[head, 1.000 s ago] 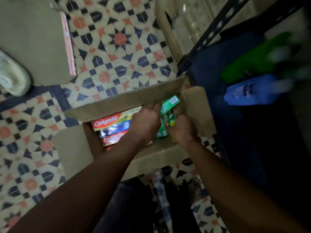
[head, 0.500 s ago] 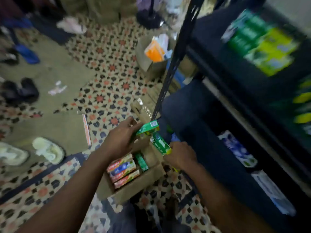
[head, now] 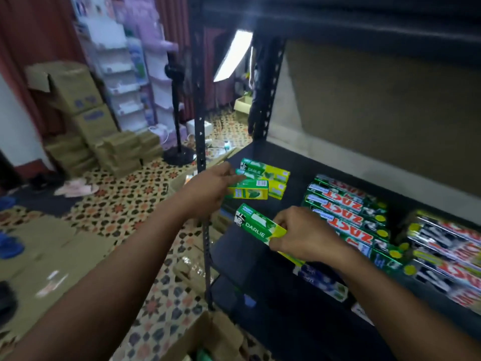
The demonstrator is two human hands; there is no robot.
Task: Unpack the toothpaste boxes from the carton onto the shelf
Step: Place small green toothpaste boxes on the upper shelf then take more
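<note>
At the far left, a stack of brown cardboard cartons (head: 75,100) stands by the wall on the patterned tiled floor (head: 130,204). Flattened brown cardboard sheets (head: 52,256) lie in front of it. To the right, a black pedestal fan stand (head: 178,131) rises from the floor. It is near the black perforated metal upright (head: 200,113) at the left front corner of the black metal shelf (head: 294,162).

The left hand (head: 208,190) reaches past that upright. Its fingers are curled round the left end of a green-and-yellow Darlie toothpaste box (head: 248,190), held roughly level over the shelf board's left edge. Just behind it, two more green-and-yellow Darlie boxes (head: 270,171) lie stacked at the board's left edge. Whether the held box touches them cannot be told.

Below, the open brown cardboard carton (head: 208,334) sits on the floor at the foot of the shelf. The bottom of the view cuts it off, and its contents are mostly out of sight.

The right hand (head: 304,238) pinches the yellow end of a second green-and-yellow Darlie toothpaste box (head: 256,225) between thumb and curled fingers. This box is tilted above the board's front edge. Further right, green-and-red ZACT toothpaste boxes (head: 346,212) lie side by side on the middle of the board. Beyond them, toward the right edge, are shiny wrapped packs of boxes (head: 442,251), too blurred to read fully.
</note>
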